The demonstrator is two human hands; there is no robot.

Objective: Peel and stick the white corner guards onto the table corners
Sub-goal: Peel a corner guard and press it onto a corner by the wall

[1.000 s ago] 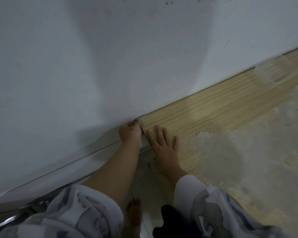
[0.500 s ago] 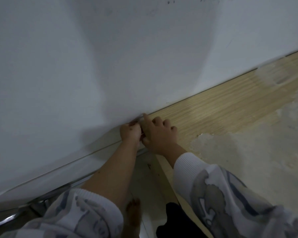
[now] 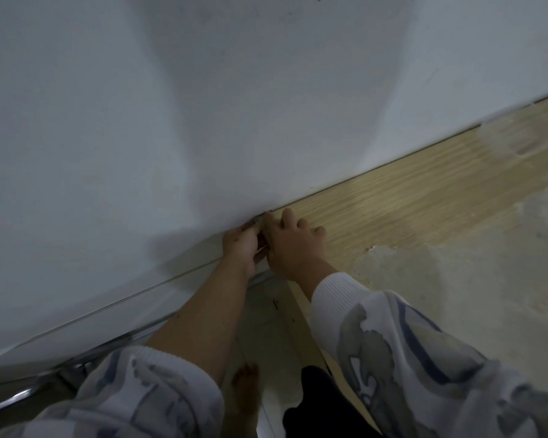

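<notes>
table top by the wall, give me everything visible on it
The table top looks like light wood-grain laminate, lying flat with its far edge tight along the white wall. Its near part is covered by a pale, patchy, worn-looking layer. Its far corner sits at the wall, where the left hand and right hand meet. The right hand's fingers rest on the surface; the left presses at the corner's side. Any corner guard there is hidden.
</notes>
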